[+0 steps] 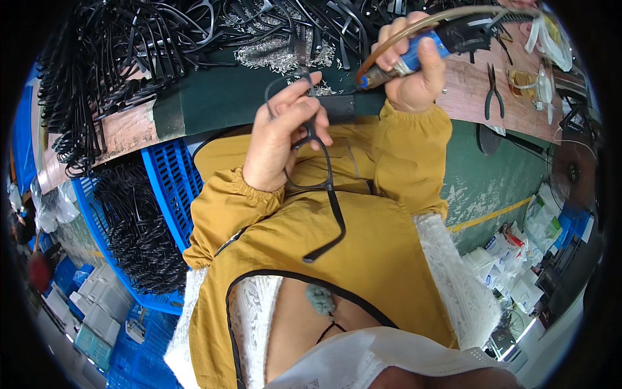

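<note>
My left hand (280, 133) is closed around a black eyeglass frame (337, 214), raised just in front of the bench edge. One temple of the frame hangs down toward my apron, and my fingers cover part of the rims. My right hand (418, 76) grips a blue and black power screwdriver (409, 59) with its tip pointing left and down, apart from the frame. A brown hose or cord arcs over that hand. Beyond my hands, a heap of tiny silver screws (278, 57) lies on the dark green mat (214, 97).
Many black eyeglass frames (71, 84) pile up on the bench's left side, with loose temples (324, 29) at the back. More frames fill a blue basket (170, 178) below. Pliers (494, 97) and a small jar (520, 83) lie at right.
</note>
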Motion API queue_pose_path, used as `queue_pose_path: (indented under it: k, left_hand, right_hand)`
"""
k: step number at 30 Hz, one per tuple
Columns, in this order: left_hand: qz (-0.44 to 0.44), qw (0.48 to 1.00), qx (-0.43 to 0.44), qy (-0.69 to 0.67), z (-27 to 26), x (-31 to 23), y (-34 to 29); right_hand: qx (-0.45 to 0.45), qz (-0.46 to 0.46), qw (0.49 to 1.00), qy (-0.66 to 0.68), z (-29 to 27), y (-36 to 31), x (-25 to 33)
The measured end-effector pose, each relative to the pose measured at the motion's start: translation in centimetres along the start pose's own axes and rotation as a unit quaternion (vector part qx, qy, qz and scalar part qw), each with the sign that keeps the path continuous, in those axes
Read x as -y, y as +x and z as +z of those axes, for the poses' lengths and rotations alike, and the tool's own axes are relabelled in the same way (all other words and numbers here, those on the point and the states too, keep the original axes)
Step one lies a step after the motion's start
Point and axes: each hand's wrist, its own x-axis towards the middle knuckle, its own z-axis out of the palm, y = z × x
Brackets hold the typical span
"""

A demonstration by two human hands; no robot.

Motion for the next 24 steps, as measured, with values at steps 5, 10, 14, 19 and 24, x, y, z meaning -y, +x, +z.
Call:
queue_pose_path:
  k: [5,10,14,19,24]
  left_hand:
    - [0.024,0.999,-0.046,-0.005,-1.1,-0.7,-0.8]
    - [-0.061,0.998,0.005,0.000,-0.7,0.4,-1.2]
    - [-0.054,0.999,-0.001,0.006,0.1,0.2,-0.2]
    - [-0.076,0.995,-0.054,-0.042,0.7,0.2,-1.3]
    - [-0.272,0.940,-0.040,-0.202,1.2,3.8,-1.9]
  right_hand:
    - [-0.011,-0.016,1.000,-0.006,-0.6,0.4,-0.5]
    - [-0.010,-0.018,1.000,-0.004,-0.8,-0.2,-0.2]
    - [-0.013,-0.026,0.999,-0.020,-0.9,-0.1,-0.9]
    - [-0.030,-0.012,0.999,0.041,-0.9,-0.2,0.0]
    - [0.017,0.022,0.994,0.109,2.0,-2.5,0.6]
